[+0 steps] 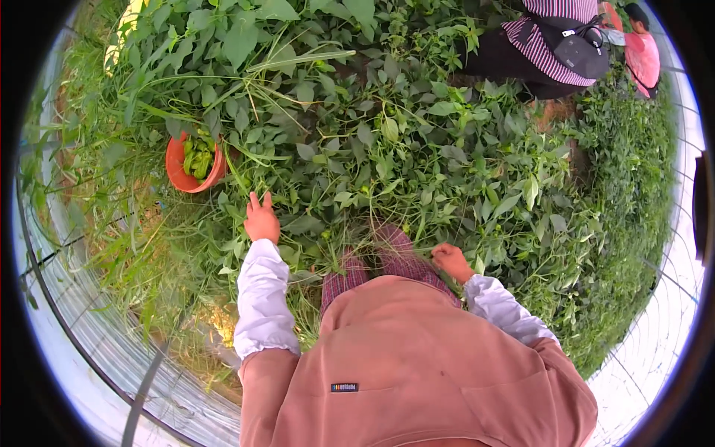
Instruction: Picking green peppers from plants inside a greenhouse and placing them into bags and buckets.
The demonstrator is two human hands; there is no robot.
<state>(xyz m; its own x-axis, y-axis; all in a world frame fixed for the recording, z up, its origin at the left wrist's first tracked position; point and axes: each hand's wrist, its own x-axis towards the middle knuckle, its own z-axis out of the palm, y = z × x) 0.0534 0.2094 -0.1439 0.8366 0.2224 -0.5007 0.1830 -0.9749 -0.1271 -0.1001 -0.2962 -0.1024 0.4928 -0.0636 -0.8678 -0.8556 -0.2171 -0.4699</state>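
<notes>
My left hand (261, 222) reaches into the pepper plants (346, 167), just below and right of an orange bucket (176, 170). Its visible fingers are spread, and I see nothing held in it. Inside the bucket lie several green peppers (198, 159). On the other side of my legs, my right hand (451, 262) is low among leaves, its fingers curled. Thin grass stems (385, 251) cross my legs towards those fingers; whether they are gripped cannot be made out. A few green peppers (325, 234) show between the leaves ahead of me.
A person in a striped top (550, 50) bends over the plants at upper right, with a black bag. Farther off is another person in pink (642, 61). Tall grass (139, 240) grows on the left. Plastic sheeting (84, 313) and a dark pole (142, 385) line the left side.
</notes>
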